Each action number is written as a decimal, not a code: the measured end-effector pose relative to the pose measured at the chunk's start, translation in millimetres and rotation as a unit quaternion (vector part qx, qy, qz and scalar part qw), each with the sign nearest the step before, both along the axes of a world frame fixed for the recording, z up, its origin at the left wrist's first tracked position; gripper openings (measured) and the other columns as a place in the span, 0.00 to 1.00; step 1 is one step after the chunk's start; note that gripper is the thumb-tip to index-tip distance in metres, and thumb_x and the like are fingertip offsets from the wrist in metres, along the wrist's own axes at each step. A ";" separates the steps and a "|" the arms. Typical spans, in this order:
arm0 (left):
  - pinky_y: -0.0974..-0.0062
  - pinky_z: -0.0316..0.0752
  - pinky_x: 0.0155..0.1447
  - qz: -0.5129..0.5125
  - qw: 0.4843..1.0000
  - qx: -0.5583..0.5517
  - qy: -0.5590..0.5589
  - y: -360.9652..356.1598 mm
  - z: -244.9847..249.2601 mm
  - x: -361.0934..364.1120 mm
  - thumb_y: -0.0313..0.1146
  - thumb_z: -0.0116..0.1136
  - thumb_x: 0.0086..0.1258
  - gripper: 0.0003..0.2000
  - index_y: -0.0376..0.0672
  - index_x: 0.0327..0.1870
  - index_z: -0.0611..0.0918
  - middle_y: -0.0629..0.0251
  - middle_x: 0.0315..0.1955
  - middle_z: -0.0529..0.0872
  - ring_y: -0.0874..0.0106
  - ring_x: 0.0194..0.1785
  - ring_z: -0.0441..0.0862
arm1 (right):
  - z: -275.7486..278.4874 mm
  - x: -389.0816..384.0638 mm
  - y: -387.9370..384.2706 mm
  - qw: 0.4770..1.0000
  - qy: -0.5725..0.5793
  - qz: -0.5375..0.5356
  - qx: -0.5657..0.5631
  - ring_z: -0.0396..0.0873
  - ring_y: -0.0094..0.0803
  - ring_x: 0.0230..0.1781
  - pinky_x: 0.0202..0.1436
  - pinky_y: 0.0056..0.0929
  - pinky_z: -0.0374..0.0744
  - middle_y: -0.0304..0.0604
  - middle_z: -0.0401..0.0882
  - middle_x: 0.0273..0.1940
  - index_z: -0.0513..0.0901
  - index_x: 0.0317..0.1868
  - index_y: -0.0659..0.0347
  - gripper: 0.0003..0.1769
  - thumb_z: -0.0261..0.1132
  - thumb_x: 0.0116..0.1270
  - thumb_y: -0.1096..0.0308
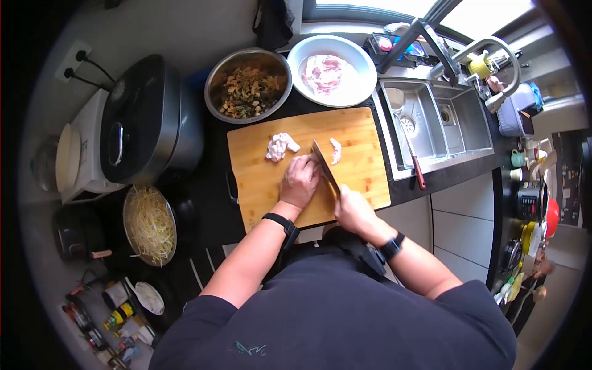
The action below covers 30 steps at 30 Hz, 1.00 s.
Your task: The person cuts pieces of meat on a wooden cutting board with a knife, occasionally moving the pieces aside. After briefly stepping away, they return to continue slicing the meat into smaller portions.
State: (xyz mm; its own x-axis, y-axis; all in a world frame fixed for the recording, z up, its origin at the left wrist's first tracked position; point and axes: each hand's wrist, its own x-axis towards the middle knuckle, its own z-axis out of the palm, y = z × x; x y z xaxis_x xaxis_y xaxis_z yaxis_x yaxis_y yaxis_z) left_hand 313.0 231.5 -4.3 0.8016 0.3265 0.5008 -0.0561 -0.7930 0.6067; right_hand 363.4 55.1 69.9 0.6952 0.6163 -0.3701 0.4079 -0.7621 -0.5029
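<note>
A wooden cutting board (253,185) lies on the dark counter in front of me. My right hand (356,214) is wrapped round the handle of a kitchen knife (325,165), its blade pointing away from me, low over the board. Close against the blade's left side, my left hand (300,179) has its fingers curled down at the board; what is under them is mostly hidden. A heap of pale pink raw meat (282,147) lies beyond my left hand. Right of the blade is a thin strip of similar meat (335,151).
Behind the board stand a metal bowl (211,106) of brown chopped food and a white basin (369,80) with raw meat. The sink (425,161) is at right, a red-handled knife (419,172) across its edge. At left are a dark cooker (148,117) and a bowl of bean sprouts (151,225).
</note>
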 end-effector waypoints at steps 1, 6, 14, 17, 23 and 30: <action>0.56 0.81 0.59 0.007 1.000 0.003 -0.002 1.2 1.2 -0.2 0.26 0.71 0.66 0.07 0.38 0.43 0.87 0.54 0.46 0.87 0.51 0.52 0.84 | 4.7 -4.2 -7.6 1.000 0.002 -0.004 0.001 0.88 0.70 0.39 0.49 0.64 0.86 0.73 0.87 0.35 0.80 0.46 0.73 0.11 0.60 0.73 0.70; 0.57 0.81 0.61 0.002 1.000 0.018 0.004 -0.2 -1.5 -2.9 0.28 0.71 0.66 0.09 0.39 0.45 0.88 0.54 0.46 0.87 0.52 0.52 0.85 | -4.7 15.1 25.7 0.999 0.007 -0.006 0.037 0.89 0.69 0.40 0.49 0.62 0.86 0.74 0.87 0.35 0.80 0.47 0.74 0.12 0.60 0.73 0.71; 0.57 0.81 0.61 0.026 0.999 0.037 0.007 0.5 -6.1 -1.8 0.30 0.71 0.69 0.09 0.40 0.47 0.89 0.55 0.47 0.87 0.53 0.53 0.85 | -20.4 3.5 -2.0 0.998 -0.006 -0.007 0.063 0.88 0.71 0.41 0.50 0.62 0.86 0.76 0.86 0.37 0.81 0.48 0.74 0.13 0.60 0.74 0.70; 0.58 0.81 0.61 0.030 0.999 0.038 0.010 -4.6 -6.5 -7.3 0.30 0.71 0.69 0.09 0.40 0.47 0.90 0.56 0.47 0.87 0.54 0.53 0.85 | -16.2 -6.6 -15.3 0.997 0.005 -0.025 0.072 0.87 0.71 0.43 0.52 0.61 0.85 0.76 0.86 0.38 0.82 0.45 0.74 0.14 0.59 0.77 0.68; 0.58 0.81 0.63 0.019 1.000 0.011 0.016 -1.0 -3.2 -10.8 0.31 0.72 0.68 0.09 0.42 0.46 0.90 0.57 0.47 0.87 0.54 0.54 0.85 | -7.1 41.6 11.8 0.979 0.079 -0.118 0.143 0.87 0.69 0.47 0.57 0.59 0.84 0.71 0.88 0.44 0.84 0.51 0.71 0.16 0.59 0.79 0.64; 0.57 0.81 0.64 0.044 0.998 -0.044 -0.010 -3.7 4.8 -19.1 0.34 0.72 0.71 0.11 0.41 0.50 0.89 0.55 0.51 0.89 0.53 0.55 0.86 | 17.1 27.6 -21.0 0.975 -0.046 -0.094 0.197 0.87 0.70 0.43 0.48 0.61 0.84 0.69 0.87 0.38 0.82 0.48 0.69 0.11 0.61 0.78 0.68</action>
State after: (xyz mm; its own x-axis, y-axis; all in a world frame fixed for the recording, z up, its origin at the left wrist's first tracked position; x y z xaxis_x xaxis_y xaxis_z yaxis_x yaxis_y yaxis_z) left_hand 294.0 227.8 0.5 0.7582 0.4388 0.4822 -0.0009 -0.7389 0.6738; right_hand 391.0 34.1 87.0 0.8283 0.5569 -0.0614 0.3365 -0.5822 -0.7402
